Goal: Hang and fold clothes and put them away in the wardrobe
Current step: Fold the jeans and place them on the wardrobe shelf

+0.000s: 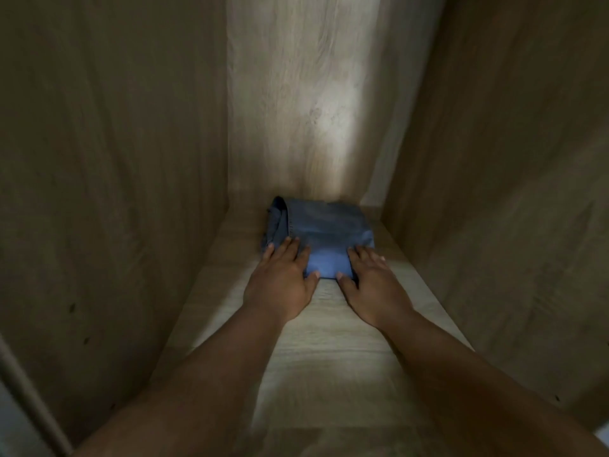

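While both flat palms, left hand [280, 282] and right hand [372, 282], press the jeans [326, 232], gripping nothing, they likely seat them deep on the shelf [329, 357].

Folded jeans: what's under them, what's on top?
The folded jeans lie on the wooden shelf. On top: fingers of the left hand and right hand, laid flat. Anything beneath the denim is hidden.

Grey surface [13, 423], lower left corner
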